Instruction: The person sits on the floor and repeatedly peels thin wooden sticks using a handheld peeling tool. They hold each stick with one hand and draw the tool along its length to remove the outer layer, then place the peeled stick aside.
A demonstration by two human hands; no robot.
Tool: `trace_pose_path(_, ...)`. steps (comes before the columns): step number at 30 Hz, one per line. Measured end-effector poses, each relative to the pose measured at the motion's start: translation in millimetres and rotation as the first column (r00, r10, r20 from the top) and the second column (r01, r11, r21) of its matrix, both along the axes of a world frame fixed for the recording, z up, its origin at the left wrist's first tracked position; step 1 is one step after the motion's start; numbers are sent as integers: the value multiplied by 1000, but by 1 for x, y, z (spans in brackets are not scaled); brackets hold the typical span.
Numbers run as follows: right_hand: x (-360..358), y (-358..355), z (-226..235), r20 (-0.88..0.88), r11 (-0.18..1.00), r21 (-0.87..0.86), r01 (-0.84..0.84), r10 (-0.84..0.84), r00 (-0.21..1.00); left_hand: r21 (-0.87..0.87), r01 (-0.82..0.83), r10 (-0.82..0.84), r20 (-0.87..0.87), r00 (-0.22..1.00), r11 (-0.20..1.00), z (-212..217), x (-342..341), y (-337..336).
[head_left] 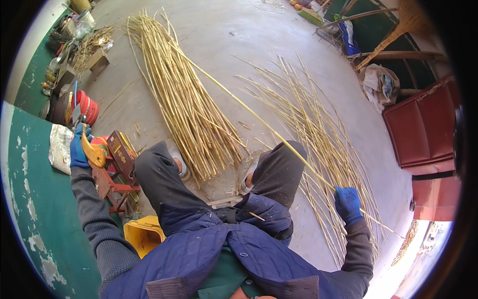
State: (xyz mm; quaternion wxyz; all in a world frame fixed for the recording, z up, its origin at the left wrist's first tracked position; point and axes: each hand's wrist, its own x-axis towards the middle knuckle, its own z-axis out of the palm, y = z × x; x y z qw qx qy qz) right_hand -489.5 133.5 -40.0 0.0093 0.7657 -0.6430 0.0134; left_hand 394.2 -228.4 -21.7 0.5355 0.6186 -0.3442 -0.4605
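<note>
The right grip (348, 205) – blue-gloved – is closed around a long stalk (256, 115), which slants past the right knee (279, 167) toward a thick bundle (184, 99) on the floor (214, 35). The left grip (79, 148) holds a wooden-handled tool (94, 154) – apparently bladed – near the floor's left edge. Looser stalks (318, 124) spread toward its right edge.

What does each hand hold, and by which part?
Right blue-gloved hand: a long, thin, yellowish stalk, toward its lower end. Left blue-gloved hand: a curved, tan wooden tool, apparently near its narrow end.
</note>
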Motion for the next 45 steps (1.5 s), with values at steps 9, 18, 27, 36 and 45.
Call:
trace_pose_path(9, -24, 2, -44, 101, 994, -78, 77, -69, 992, 273, 381, -362, -119, 925, 884, -41, -250, 17)
trace_pose_path(18, -73, 81, -84, -47, 931, -5, 364, -364, 930, 245, 579, -534, -228, 814, 778, -72, -332, 12)
trace_pose_path(27, -114, 175, -92, -803, 16, 195, 981, -571, 169, 386, 627, -591, -224, 775, 677, -98, -359, 37)
trace_pose_path(36, -62, 85, -205, -525, 147, 378, 914, -779, 343, 538, 509, -537, -119, 835, 672, -112, -351, 33)
trace_pose_path(45, -13, -166, -151, -93, 842, -32, 538, -539, 837, 56, 378, -382, 156, 911, 924, -44, -351, 14)
